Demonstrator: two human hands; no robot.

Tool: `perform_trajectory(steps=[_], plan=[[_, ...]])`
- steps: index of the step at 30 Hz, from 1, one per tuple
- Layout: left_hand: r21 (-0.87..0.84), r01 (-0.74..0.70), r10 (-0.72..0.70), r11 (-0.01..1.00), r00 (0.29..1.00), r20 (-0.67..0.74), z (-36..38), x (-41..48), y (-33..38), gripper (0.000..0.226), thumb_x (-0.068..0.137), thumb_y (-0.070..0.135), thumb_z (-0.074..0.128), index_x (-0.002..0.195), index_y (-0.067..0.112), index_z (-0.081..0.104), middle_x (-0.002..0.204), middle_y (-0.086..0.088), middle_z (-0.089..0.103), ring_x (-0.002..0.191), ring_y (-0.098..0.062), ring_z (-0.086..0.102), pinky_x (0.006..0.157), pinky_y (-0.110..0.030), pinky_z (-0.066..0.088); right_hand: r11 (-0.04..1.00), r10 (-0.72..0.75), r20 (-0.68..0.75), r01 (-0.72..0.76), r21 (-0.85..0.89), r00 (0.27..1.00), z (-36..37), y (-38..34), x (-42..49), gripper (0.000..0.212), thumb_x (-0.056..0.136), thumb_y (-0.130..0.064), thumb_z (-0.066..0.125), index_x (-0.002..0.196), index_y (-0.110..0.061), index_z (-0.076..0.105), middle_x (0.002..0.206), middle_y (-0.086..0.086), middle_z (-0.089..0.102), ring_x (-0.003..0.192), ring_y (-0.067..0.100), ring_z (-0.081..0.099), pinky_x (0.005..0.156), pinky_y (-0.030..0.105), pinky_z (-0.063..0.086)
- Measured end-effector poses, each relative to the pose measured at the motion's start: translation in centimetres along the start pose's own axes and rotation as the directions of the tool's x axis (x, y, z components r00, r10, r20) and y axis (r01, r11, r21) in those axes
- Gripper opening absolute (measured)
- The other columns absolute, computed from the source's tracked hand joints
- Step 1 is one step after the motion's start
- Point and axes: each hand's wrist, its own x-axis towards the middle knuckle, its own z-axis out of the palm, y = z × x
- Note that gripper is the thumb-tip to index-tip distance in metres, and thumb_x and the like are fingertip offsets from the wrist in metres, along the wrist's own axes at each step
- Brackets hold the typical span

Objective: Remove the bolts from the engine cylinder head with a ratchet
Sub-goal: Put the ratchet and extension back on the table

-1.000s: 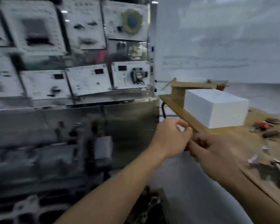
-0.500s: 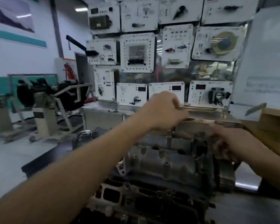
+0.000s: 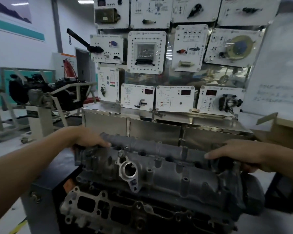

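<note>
A grey cast engine cylinder head cover [image 3: 167, 168] sits on top of the engine [image 3: 125, 211] in front of me, slightly tilted. My left hand [image 3: 90, 139] grips the cover's far left end, fingers curled over its edge. My right hand [image 3: 235, 154] grips its far right end, thumb lying along the top. Several empty bolt holes [image 3: 185, 179] show on the cover. No ratchet or loose bolt is in view.
Behind the engine stands a steel cabinet [image 3: 156, 129] with white instrument panels [image 3: 174, 98] above it. A second engine on a stand [image 3: 41, 95] is at the left. A wooden bench corner [image 3: 281, 127] lies at the right.
My view swung from the wooden bench to the engine. Both hands dropped from in front of the panels onto the two ends of the cylinder head cover and took hold.
</note>
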Motion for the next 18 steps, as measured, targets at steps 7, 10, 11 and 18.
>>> perform_trajectory(steps=[7, 10, 11, 18], plan=[[0.311, -0.018, 0.071, 0.950, 0.985, -0.159, 0.8, 1.1, 0.4, 0.037, 0.101, 0.046, 0.050, 0.074, 0.024, 0.059, 0.073, 0.016, 0.051, 0.066, 0.006, 0.048, 0.055, -0.010, 0.036, 0.984, -0.016, -0.054, 0.006, -0.180, 0.998, -0.2, -1.4, 0.4, 0.039, 0.068, -0.049, 0.082, 0.053, -0.017, 0.067, 0.051, 0.001, 0.053, 0.037, 0.015, 0.041, 0.040, 0.019, 0.029], [0.234, -0.035, 0.087, 0.972, 0.972, -0.216, 1.4, 0.9, -0.5, 0.027, 0.100, 0.044, 0.052, 0.086, 0.024, 0.063, 0.079, 0.008, 0.058, 0.073, -0.004, 0.053, 0.061, -0.016, 0.036, 0.966, 0.010, -0.057, -0.025, -0.259, 0.998, -0.2, -2.2, 0.7, 0.044, 0.071, -0.044, 0.082, 0.043, -0.017, 0.060, 0.046, -0.001, 0.049, 0.033, 0.014, 0.037, 0.038, 0.016, 0.026], [0.135, -0.034, 0.067, 0.990, 0.967, -0.245, 1.7, 0.9, -1.1, 0.029, 0.098, 0.045, 0.056, 0.086, 0.021, 0.068, 0.083, 0.001, 0.064, 0.076, -0.011, 0.058, 0.064, -0.021, 0.039, 0.963, 0.020, -0.052, -0.033, -0.267, 0.998, -0.3, -2.3, 0.8, 0.046, 0.072, -0.042, 0.083, 0.041, -0.016, 0.060, 0.045, -0.001, 0.049, 0.032, 0.014, 0.037, 0.037, 0.016, 0.025], [-0.447, -0.126, -0.101, 0.886, 0.888, -0.449, 3.7, 0.0, -2.7, 0.034, 0.081, 0.024, 0.076, 0.081, -0.010, 0.071, 0.083, -0.028, 0.070, 0.060, -0.025, 0.058, 0.054, -0.029, 0.044, 0.985, 0.002, -0.107, -0.020, -0.174, 0.994, 0.2, -2.2, 1.1, 0.024, 0.072, -0.031, 0.083, 0.074, -0.009, 0.075, 0.047, -0.003, 0.061, 0.030, 0.008, 0.046, 0.034, 0.014, 0.029]])
